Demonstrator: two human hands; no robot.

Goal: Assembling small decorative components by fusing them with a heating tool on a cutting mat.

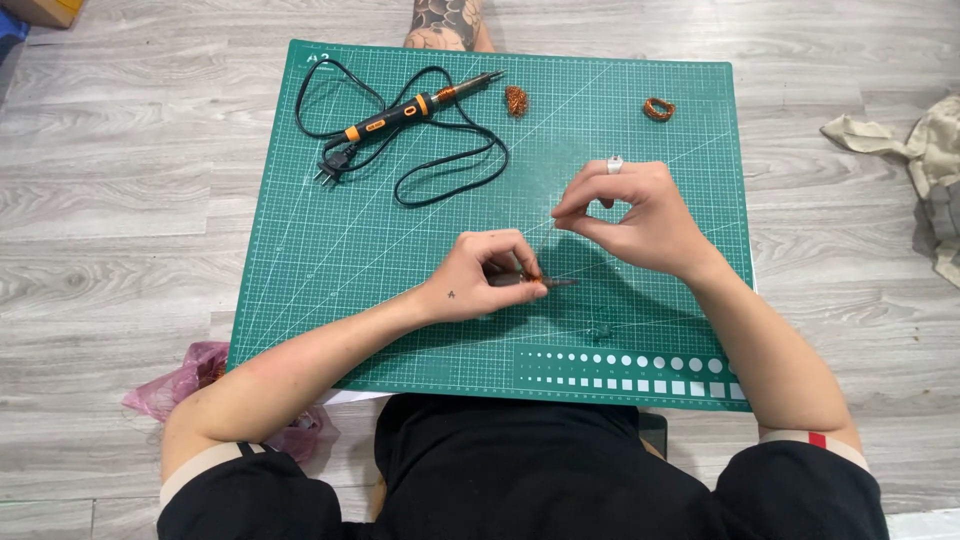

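Note:
My left hand [485,275] is closed around a small grey metal tool [555,283] with copper wire wound at its base, held low over the green cutting mat [340,260]. My right hand [630,215], with a ring on one finger, pinches something very thin just above and to the right of the tool; a fine strand seems to run from it toward the tool. Both hands hover near the mat's middle.
A black-and-orange soldering iron [415,108] with its coiled black cord [440,170] lies at the mat's far left. Two small copper wire coils [516,99] [658,109] rest near the far edge. A pink plastic bag [190,380] and beige cloth [925,150] lie on the wooden floor.

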